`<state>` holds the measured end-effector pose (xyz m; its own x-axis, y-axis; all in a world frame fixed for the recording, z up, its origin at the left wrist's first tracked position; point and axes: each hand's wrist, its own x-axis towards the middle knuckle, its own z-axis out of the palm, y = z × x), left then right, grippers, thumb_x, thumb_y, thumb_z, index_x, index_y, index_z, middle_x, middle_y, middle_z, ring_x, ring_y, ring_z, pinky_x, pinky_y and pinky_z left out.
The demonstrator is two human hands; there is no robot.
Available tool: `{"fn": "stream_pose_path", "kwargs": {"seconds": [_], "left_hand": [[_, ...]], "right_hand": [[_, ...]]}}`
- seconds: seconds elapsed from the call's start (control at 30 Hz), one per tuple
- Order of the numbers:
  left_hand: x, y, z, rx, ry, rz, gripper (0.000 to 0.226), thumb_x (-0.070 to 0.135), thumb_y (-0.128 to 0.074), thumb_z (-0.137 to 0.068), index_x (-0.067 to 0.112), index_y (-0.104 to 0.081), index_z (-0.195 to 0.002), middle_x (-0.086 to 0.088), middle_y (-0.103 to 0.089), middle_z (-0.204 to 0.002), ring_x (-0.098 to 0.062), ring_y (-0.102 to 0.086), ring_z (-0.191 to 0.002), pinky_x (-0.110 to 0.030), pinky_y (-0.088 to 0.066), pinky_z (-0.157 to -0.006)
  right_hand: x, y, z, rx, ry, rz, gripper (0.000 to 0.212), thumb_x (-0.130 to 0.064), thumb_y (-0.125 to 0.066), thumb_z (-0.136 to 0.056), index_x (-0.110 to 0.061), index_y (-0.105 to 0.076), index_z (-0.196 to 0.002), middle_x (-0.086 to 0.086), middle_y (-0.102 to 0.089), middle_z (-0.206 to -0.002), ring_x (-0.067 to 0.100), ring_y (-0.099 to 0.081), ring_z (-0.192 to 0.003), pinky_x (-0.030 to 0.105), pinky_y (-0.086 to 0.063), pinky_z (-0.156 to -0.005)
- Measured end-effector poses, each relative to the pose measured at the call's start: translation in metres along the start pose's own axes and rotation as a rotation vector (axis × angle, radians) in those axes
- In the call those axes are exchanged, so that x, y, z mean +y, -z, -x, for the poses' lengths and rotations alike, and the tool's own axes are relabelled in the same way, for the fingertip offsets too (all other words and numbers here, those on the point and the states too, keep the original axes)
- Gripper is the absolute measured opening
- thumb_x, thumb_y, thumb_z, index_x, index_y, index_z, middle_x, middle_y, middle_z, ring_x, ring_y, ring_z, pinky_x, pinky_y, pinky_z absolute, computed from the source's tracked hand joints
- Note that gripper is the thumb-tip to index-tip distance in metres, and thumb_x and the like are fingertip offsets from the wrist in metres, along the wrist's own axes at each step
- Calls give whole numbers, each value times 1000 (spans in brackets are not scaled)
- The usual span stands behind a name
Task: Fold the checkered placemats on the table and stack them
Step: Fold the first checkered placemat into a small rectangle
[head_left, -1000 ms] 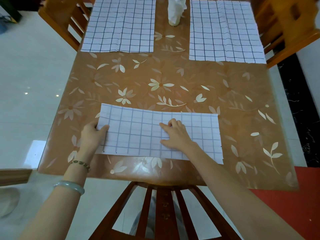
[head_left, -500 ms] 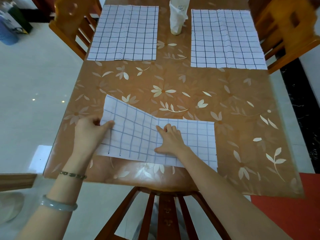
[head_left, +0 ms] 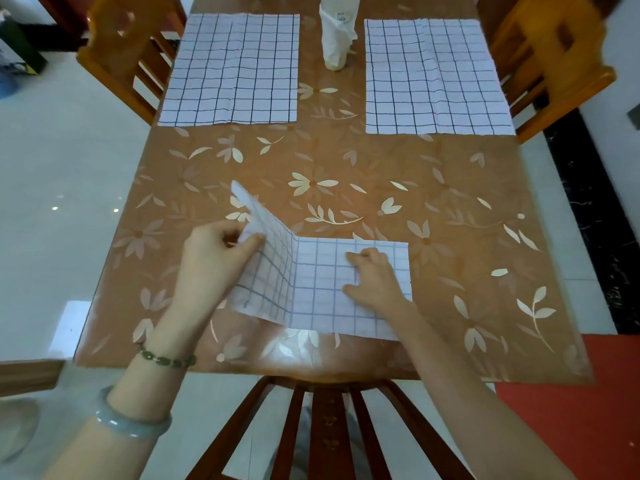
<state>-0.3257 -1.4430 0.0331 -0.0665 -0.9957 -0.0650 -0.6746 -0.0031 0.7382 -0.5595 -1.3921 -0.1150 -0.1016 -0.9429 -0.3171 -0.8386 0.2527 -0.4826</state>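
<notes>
A white placemat with a dark grid, folded once into a long strip, lies near the table's front edge. My left hand pinches its left end and holds that end raised and bent toward the right. My right hand presses flat on the strip's right part, fingers spread. Two more checkered placemats lie unfolded farther back: one at the far left, one at the far right.
The table has a brown cover with pale flowers. A white wrapped bottle-like object stands between the far placemats. Wooden chairs stand at the left, right and front. Another cloth's edge shows at the top.
My left hand has lifted the strip's left end off the table and swung it rightward. My right hand slid right along the strip. The camera moved closer to the table.
</notes>
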Motion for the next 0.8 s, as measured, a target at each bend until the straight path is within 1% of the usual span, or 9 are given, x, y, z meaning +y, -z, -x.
{"fn": "stream_pose_path", "kwargs": {"seconds": [0.13, 0.2, 0.3, 0.4, 0.43, 0.5, 0.57, 0.67, 0.8], "left_hand": [[27, -49, 8, -122, -53, 30, 28, 19, -66, -82, 22, -57, -56, 15, -55, -50, 0, -49, -53, -16, -32, -51], [35, -79, 13, -188, -71, 31, 22, 18, -65, -82, 22, -61, -61, 15, -58, -56, 3, -52, -56, -14, -33, -53], [41, -124, 16, -281, -81, 14, 17, 16, -61, -83, 8, -65, -69, 0, -65, -66, -12, -59, -64, -15, -36, -54], [40, -164, 17, -361, -83, -7, 21, 17, -59, -84, 3, -64, -68, -11, -66, -68, -25, -62, -70, -34, -45, -63], [39, -175, 18, -379, -82, -21, 21, 16, -58, -84, 4, -65, -68, -11, -67, -68, -26, -62, -71, -35, -45, -62], [35, -193, 17, -402, -81, -57, 21, 16, -57, -85, 5, -66, -69, -10, -67, -68, -27, -61, -71, -32, -40, -59], [31, -206, 16, -418, -80, -105, 22, 18, -56, -86, 6, -67, -71, -10, -69, -71, -27, -62, -74, -29, -38, -59], [25, -219, 15, -472, -67, -100, 29, 28, -58, -87, 5, -69, -73, -11, -70, -74, -26, -64, -75, -33, -46, -67], [20, -217, 21, -544, 18, 12, 60, 52, -48, -93, -1, -57, -68, -21, -65, -73, -31, -62, -69, -40, -49, -68]], "right_hand": [[45, 18, 18, -20, -211, -40, 68, -31, -69, -79, -17, -41, -140, 8, -34, -131, 24, -29, -125, 33, -30, -104], [58, 21, 25, -19, -266, -116, 65, -31, -69, -81, -16, -43, -138, 7, -35, -130, 23, -32, -125, 33, -32, -104], [70, 21, 31, 78, -301, -320, 50, -24, -69, -83, -13, -54, -130, 4, -42, -121, 20, -48, -112, 27, -41, -95], [76, 22, 33, 208, -341, -555, 28, -17, -66, -86, -13, -65, -113, 4, -54, -113, 13, -56, -95, 10, -41, -74], [78, 20, 33, 237, -361, -630, 20, -16, -65, -86, -14, -67, -107, 4, -60, -110, 12, -57, -93, 10, -41, -73], [81, 20, 34, 261, -406, -776, 8, -17, -62, -88, -17, -70, -91, 2, -67, -93, 13, -60, -85, 22, -46, -78], [78, 20, 32, 277, -436, -973, 13, -18, -61, -89, -13, -69, -80, 3, -64, -74, 16, -59, -71, 35, -49, -75], [69, 25, 29, 271, -523, -1153, 21, -23, -58, -91, -9, -69, -78, 9, -64, -70, 19, -61, -64, 34, -54, -66], [69, 27, 26, 220, -581, -929, 27, -39, -61, -86, -16, -70, -74, 3, -70, -70, 19, -67, -68, 29, -54, -61]]}}
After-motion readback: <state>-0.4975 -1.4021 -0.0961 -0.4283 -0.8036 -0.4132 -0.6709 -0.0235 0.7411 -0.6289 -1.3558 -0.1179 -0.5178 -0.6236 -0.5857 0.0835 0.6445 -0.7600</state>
